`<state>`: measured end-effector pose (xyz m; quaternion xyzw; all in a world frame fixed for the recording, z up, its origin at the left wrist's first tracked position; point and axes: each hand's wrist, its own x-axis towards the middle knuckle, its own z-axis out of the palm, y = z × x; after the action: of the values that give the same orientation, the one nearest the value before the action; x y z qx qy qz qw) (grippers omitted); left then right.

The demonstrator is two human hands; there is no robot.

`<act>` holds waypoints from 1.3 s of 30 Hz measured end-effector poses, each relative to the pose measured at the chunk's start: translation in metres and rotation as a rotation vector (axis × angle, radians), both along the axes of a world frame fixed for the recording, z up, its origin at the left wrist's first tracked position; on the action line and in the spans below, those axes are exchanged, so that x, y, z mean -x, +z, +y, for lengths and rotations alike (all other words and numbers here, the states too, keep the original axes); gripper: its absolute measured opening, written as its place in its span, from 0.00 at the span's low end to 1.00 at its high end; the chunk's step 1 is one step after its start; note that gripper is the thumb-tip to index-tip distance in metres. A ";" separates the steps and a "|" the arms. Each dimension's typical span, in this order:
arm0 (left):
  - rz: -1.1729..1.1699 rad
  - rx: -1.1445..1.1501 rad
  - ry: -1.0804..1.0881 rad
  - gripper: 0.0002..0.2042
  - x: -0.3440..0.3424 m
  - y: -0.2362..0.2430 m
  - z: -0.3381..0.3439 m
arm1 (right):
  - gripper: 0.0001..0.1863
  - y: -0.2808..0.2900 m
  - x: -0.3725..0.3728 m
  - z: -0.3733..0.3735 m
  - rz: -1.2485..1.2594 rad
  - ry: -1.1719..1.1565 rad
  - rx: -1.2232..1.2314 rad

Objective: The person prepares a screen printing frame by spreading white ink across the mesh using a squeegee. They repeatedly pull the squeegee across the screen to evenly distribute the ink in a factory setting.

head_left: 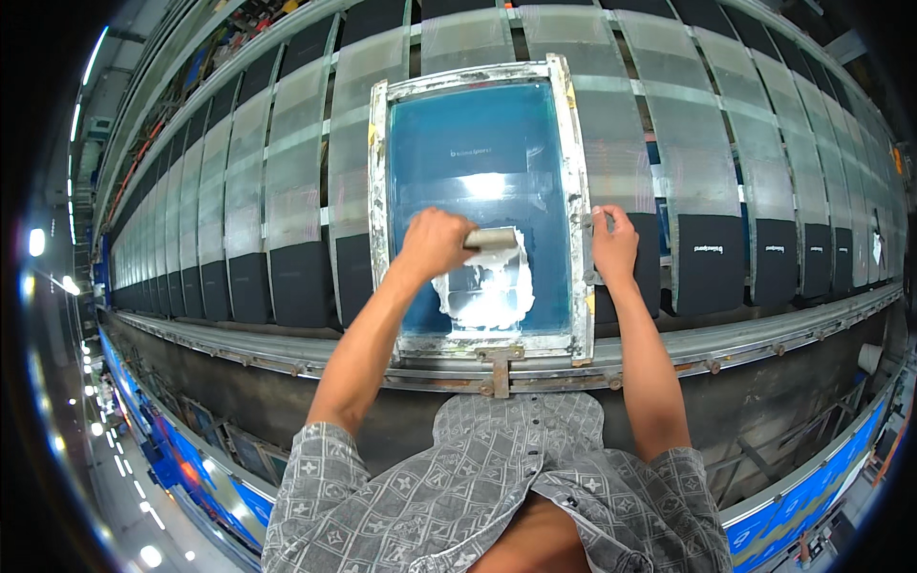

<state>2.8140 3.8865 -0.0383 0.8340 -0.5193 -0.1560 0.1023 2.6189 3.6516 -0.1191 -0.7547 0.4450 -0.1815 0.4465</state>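
My left hand [435, 244] grips a short squeegee [493, 239] over the blue mesh [473, 129] of a metal-framed printing screen [577, 134]. A patch of white paste [487, 291] lies on the mesh beneath the squeegee. My right hand [614, 244] is closed at the frame's right edge, its fingertips on a small metal fitting there. A rusty bracket [501, 372] sits at the middle of the frame's lower edge.
A long row of pallets [695, 143] with dark fabric pieces [709, 267] stretches to both sides behind the screen. A metal rail [707, 344] runs along the near edge. Blue panels [793, 497] and ceiling-like rows of lights show at the rims.
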 end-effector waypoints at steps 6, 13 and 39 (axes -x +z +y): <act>0.057 -0.022 -0.087 0.08 0.064 0.001 0.038 | 0.14 0.001 0.003 -0.007 0.006 -0.011 -0.021; -0.066 -0.003 -0.039 0.08 -0.016 0.009 -0.019 | 0.14 0.004 0.001 -0.004 0.007 0.012 0.008; -0.015 0.027 0.065 0.14 -0.010 0.015 0.237 | 0.13 0.020 -0.108 0.180 -0.195 0.031 0.034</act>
<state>2.8240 4.1237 -0.0232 0.8501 -0.4946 -0.1394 0.1146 2.7273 3.8319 -0.0992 -0.7476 0.3848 -0.2546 0.4777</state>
